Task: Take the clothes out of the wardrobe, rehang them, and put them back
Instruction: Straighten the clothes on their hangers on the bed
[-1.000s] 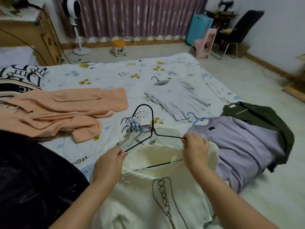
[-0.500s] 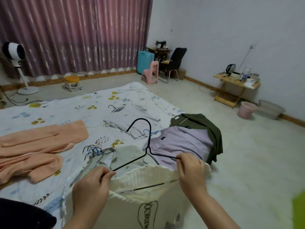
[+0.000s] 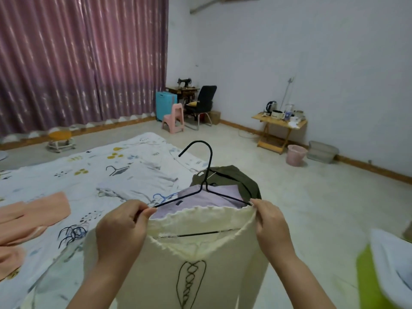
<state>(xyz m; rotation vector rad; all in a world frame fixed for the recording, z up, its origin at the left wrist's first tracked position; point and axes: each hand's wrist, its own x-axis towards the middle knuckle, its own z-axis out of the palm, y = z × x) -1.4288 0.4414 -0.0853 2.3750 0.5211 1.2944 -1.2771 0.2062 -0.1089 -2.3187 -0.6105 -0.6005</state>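
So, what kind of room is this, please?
Probably a bedroom at home: a bed sheet with clothes spread on it, long purple curtains, and a sewing machine beside an office chair in the corner.

- No text, label, brand, number or sign can be read anywhere in the frame.
- A small pale tag on the dark green garment point(image 3: 234, 177) at frame centre is too small to show any writing.
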